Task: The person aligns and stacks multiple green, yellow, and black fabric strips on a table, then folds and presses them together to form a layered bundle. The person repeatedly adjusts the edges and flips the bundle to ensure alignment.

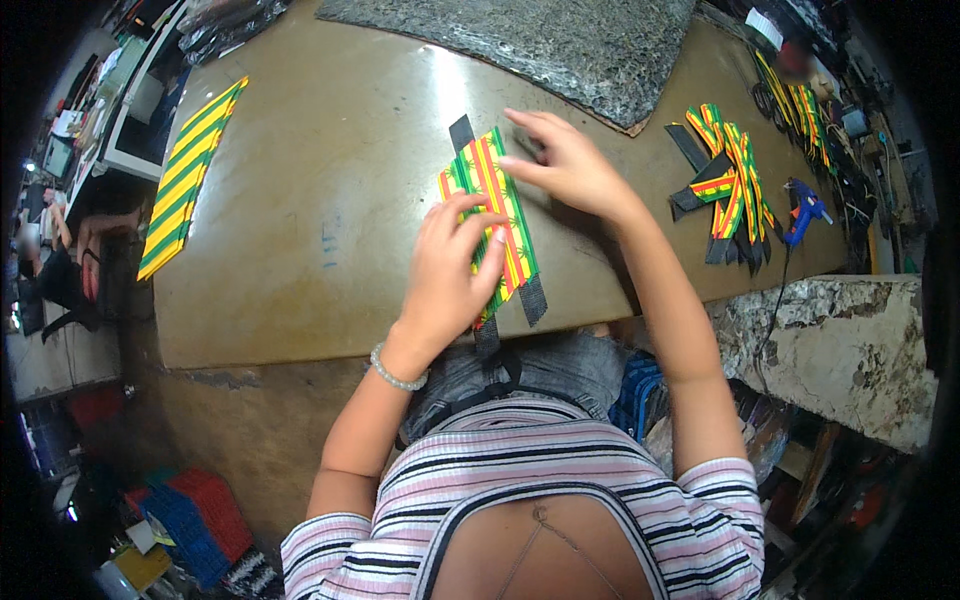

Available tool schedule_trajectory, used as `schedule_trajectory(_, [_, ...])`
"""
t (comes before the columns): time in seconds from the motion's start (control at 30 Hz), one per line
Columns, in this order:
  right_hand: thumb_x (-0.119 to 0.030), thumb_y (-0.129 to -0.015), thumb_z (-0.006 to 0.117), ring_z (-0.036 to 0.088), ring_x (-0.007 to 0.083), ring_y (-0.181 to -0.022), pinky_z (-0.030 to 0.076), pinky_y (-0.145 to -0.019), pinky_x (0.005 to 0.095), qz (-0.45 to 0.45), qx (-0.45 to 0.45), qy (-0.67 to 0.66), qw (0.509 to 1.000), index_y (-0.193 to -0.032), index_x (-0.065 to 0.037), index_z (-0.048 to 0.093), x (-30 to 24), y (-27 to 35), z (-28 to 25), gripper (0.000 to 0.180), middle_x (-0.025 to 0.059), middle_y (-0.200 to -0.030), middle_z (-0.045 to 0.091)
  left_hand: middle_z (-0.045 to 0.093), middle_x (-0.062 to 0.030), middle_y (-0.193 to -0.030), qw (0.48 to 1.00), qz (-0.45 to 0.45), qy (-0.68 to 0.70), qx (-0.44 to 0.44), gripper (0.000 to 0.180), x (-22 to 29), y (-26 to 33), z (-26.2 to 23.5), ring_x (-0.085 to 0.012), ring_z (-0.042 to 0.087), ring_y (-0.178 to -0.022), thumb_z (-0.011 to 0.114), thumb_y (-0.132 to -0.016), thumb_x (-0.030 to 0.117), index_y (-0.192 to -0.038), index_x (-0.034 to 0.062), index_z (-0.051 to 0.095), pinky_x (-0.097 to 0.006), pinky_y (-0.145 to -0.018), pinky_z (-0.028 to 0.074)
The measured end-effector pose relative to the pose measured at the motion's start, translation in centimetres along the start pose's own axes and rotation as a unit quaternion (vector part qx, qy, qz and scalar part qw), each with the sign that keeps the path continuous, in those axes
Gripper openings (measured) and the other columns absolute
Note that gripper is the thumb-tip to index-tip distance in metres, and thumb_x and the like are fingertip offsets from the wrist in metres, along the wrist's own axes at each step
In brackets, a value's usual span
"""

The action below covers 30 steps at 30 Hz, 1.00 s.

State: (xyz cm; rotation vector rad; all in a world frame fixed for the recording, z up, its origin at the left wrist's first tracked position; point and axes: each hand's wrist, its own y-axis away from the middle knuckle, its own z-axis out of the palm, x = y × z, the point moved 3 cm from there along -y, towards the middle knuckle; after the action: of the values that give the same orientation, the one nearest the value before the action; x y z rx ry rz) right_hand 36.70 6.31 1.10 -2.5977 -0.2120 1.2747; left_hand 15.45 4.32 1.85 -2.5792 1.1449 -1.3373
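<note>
In front of me lies a small stack of patterned strips (512,230) in green, yellow and red, with slanted ends and leaf motifs. Black webbing ends (533,301) stick out from under it at top and bottom. My left hand (450,262) rests on the stack's left side, fingers bent, with thumb and index tips drawn together on a strip. Whether that strip is lifted at all cannot be made out. Just past the stack's upper right edge, my right hand (570,165) hovers with thumb and fingers apart, holding nothing.
Yellow-green striped strips (192,180) lie at the table's left. On the right sit a pile of patterned strips with black webbing (735,185) and a blue glue gun (805,210) with a hanging cord. A dark mottled slab (560,50) covers the table's far part.
</note>
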Motion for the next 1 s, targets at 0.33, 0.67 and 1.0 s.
schedule_trajectory(0.33, [-0.009,-0.083,0.071,0.057,0.0091,-0.076,0.050,-0.070,0.0264,0.026,-0.156,-0.186,0.970,-0.102,-0.002,0.067,-0.7,-2.9,1.5,0.020,0.0026,-0.088,0.061,0.060,-0.0223,-0.122,0.991,-0.136,0.017,0.007,0.062,-5.1,-4.9,-3.1,-0.0359,0.055,-0.116,0.073,-0.085,0.031,-0.133,-0.0028,0.054,-0.043,-0.101,0.043])
schedule_trajectory(0.67, [-0.018,-0.081,0.076,0.059,0.0343,-0.105,0.050,-0.088,0.0413,-0.033,-0.082,0.108,0.990,-0.103,-0.001,0.063,-3.9,2.7,2.2,0.031,0.0196,-0.110,0.058,0.060,-0.0185,-0.117,0.989,-0.115,-0.048,-0.077,0.073,-2.8,-2.0,-2.5,-0.0311,0.057,-0.108,0.082,-0.078,0.030,-0.137,0.0003,0.052,-0.040,-0.096,0.047])
schedule_trajectory(1.0, [-0.018,-0.085,0.080,0.058,0.0072,-0.061,0.047,-0.054,0.0221,0.194,-0.144,-0.259,0.935,-0.090,-0.002,0.068,-2.5,1.7,-0.4,0.021,0.0014,-0.074,0.065,0.072,-0.0071,-0.097,0.888,-0.247,0.356,-0.155,0.033,-3.0,-4.1,-1.9,-0.0098,0.066,-0.084,0.072,-0.093,0.017,-0.114,-0.0068,0.066,-0.025,-0.079,0.053])
